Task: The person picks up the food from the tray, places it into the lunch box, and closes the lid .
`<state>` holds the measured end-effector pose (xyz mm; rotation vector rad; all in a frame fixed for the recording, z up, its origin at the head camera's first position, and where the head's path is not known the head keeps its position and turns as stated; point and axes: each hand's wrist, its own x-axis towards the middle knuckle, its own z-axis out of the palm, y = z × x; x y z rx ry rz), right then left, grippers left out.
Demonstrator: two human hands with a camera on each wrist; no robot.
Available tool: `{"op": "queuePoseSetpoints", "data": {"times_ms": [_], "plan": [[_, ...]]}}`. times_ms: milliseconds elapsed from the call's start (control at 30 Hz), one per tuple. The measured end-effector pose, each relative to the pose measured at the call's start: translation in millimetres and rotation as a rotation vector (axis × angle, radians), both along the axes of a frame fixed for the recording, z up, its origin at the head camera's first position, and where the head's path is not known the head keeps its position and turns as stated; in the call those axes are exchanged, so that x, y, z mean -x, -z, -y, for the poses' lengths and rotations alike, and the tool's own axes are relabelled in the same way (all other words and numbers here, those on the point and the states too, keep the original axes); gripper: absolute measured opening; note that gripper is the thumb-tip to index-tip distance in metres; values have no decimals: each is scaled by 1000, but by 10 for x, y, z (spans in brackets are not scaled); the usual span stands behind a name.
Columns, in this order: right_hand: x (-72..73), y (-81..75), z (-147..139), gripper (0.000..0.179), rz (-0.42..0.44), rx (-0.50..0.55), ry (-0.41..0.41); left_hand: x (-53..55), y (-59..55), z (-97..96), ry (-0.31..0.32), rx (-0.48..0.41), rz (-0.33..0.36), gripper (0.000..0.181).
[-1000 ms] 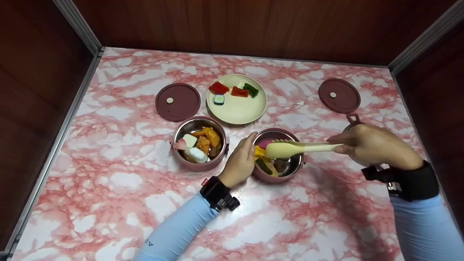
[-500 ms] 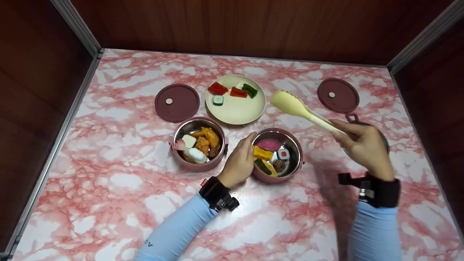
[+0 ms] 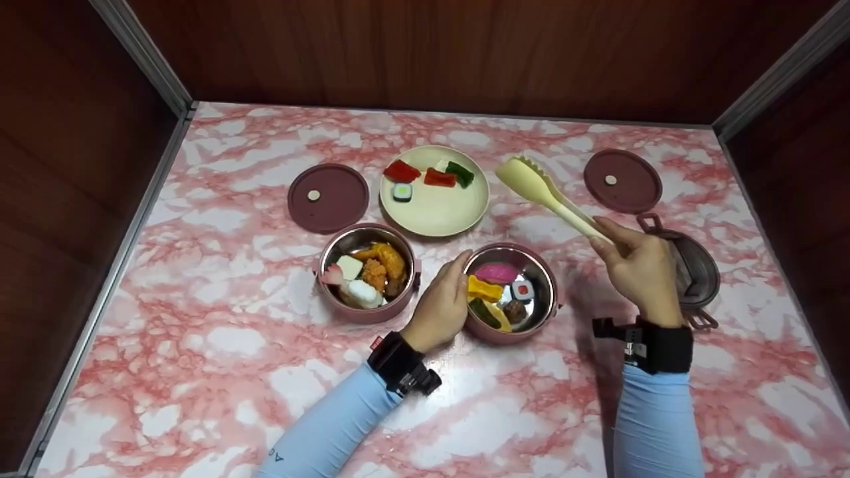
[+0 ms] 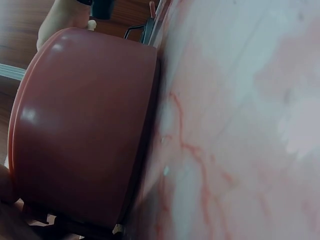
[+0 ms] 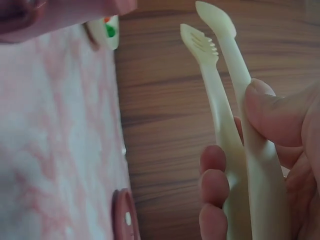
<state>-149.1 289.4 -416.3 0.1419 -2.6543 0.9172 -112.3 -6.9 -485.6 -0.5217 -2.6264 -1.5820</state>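
My left hand [image 3: 438, 309] steadies the right-hand pink pot [image 3: 508, 338], its fingers lying along the left wall. Inside that pot are a pink piece, a yellow piece [image 3: 485, 289], a sushi roll [image 3: 523, 290], a brown ball [image 3: 514, 311] and a dark green piece. The left wrist view shows the pot's smooth outer wall [image 4: 90, 120] up close. My right hand [image 3: 641, 272] grips pale yellow tongs [image 3: 531, 182] between thumb and fingers. In the right wrist view the tongs' two tips [image 5: 199, 44] stand slightly apart with nothing between them.
A second pink pot [image 3: 368, 312] with several toy foods stands on the left. Behind lies a cream plate [image 3: 438, 219] with red and green pieces and a sushi roll. Two maroon lids [image 3: 329, 199] flank it. A handled strainer-like basket [image 3: 697, 265] sits beside my right hand.
The tongs have come up out of the right-hand pot and swung back toward the plate's right side. A sushi roll now shows in that pot. My left hand has stayed put.
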Motion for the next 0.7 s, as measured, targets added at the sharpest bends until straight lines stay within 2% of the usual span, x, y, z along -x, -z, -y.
{"op": "queuePoseSetpoints", "data": {"times_ms": [167,400,567,700], "plan": [[60,112,-12,35,72,-38,9,0,-8,1,2,7,13,45],[105,208,-12,37,117,-43,-45,7,-48,-1,-19,36,47,48],[120,237,33,37,101,-48,-71,15,-69,29,-18,45,81,49],[146,262,99,37,65,-37,-116,23,-42,53,-35,19,71,48]]}}
